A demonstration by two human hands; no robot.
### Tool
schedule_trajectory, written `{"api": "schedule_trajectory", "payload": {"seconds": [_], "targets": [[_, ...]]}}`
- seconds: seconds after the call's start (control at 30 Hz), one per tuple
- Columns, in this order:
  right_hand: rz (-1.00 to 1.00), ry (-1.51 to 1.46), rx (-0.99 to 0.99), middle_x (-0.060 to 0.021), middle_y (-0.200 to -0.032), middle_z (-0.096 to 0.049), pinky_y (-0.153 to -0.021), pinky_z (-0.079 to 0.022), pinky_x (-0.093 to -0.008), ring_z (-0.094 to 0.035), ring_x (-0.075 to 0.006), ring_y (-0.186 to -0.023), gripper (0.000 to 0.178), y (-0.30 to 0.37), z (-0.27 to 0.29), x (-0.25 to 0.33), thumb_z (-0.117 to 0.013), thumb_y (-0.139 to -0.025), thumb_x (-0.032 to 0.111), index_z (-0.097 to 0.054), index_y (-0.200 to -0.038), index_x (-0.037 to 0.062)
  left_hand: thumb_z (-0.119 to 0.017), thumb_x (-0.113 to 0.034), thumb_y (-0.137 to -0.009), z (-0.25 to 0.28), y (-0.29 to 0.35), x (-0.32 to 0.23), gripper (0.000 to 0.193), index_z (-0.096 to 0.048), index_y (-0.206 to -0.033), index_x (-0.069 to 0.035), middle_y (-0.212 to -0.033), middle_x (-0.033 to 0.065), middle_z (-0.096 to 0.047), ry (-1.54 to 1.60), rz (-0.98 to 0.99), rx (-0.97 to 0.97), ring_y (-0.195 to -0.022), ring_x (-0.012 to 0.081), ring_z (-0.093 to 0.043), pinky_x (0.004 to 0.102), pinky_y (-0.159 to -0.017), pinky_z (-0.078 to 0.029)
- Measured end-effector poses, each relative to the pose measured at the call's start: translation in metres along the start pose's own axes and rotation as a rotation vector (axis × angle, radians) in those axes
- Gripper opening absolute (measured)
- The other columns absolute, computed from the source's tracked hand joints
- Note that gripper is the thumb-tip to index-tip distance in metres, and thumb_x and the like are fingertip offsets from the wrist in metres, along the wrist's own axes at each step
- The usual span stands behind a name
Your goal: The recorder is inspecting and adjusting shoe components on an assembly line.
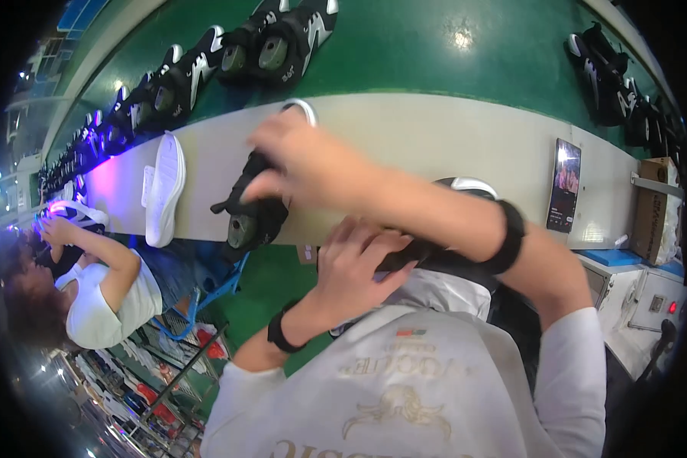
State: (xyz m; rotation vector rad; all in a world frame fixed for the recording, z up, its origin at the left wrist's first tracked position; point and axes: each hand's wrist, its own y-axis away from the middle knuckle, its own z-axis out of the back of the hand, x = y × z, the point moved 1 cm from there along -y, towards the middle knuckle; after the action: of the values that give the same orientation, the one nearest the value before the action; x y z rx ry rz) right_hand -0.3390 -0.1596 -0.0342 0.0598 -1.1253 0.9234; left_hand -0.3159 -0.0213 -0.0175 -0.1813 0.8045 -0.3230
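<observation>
From the head view, the thing to watch was how the black shoe point(267, 217) lay under the reaching arm. It was on the pale bench point(427, 130), left of the person's middle, its long axis running away from the body: the heel near the close edge, the white toe farther off and leaning a little to the right. The right hand point(305, 164) was at it, though that arm came from the opposite side, its forearm passing over the left hand point(355, 263) and meeting the shoe's length crosswise. The fingers were curled over the toe half, and the thumb pointed back toward the opening. The hand was blurred, and from where I stood I could not tell whether it had closed on the shoe or was only just above it.

The left hand was low, close to the apron point(404, 366), fingers bent and somewhat spread over a second shoe point(416, 253) partly hidden beneath the right forearm. It seemed to rest on that dark upper, but I couldn't tell how firmly. By shoulder side, the left arm was the nearer one to the bench shoe, yet the right hand was the one over it. Left of that shoe lay a white sole point(166, 191), lengthwise too, well apart from both hands.
</observation>
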Motion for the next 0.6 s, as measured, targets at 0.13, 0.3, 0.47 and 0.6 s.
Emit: {"api": "schedule_trajectory", "payload": {"seconds": [0.13,0.3,0.47,0.6], "targets": [[0.178,0.389,0.338,-0.0094,-0.113,-0.063,-0.095,-0.043,-0.0572,-0.058,-0.0323,-0.111,0.045,-0.003,-0.051,0.021,-0.064,-0.090,0.045,-0.061,-0.111,0.0049,-0.085,-0.014,-0.067,0.011,0.023,0.004,0.035,-0.065,-0.094,-0.006,-0.097,0.0117,-0.063,-0.063,0.115,-0.059,-0.087,0.0349,-0.061,0.0443,-0.077,-0.049],[0.070,0.155,0.124,-0.0108,-0.093,-0.069,-0.081,-0.053,-0.0465,-0.067,-0.0327,-0.093,0.022,-0.003,-0.008,0.001,-0.063,-0.091,0.028,-0.069,-0.099,0.0083,-0.084,-0.007,-0.068,0.016,0.040,-0.001,0.039,-0.063,-0.100,-0.003,-0.094,0.0132,-0.061,-0.037,0.201,-0.096,-0.087,0.0339,-0.058,0.0426,-0.075,-0.047],[-0.376,-0.328,-0.436,-0.0136,-0.081,-0.070,-0.066,-0.050,-0.0295,-0.065,-0.0132,-0.073,0.018,0.032,0.099,-0.011,-0.068,-0.090,0.013,-0.071,-0.100,-0.0020,-0.083,-0.004,-0.069,0.023,0.053,-0.005,0.040,-0.062,-0.103,0.000,-0.100,0.0144,-0.063,-0.144,0.255,-0.316,-0.098,0.0382,-0.058,0.0537,-0.094,-0.047],[-0.362,-0.207,-0.507,-0.0099,-0.088,-0.072,-0.094,-0.050,-0.0323,-0.066,-0.0118,-0.080,0.014,0.092,0.134,-0.015,-0.065,-0.090,0.004,-0.069,-0.101,-0.0036,-0.079,-0.006,-0.079,0.013,0.056,-0.001,0.045,-0.058,-0.118,0.002,-0.119,0.0187,-0.058,-0.064,0.374,-0.363,-0.114,0.0423,-0.056,0.0515,-0.098,-0.046]]}}
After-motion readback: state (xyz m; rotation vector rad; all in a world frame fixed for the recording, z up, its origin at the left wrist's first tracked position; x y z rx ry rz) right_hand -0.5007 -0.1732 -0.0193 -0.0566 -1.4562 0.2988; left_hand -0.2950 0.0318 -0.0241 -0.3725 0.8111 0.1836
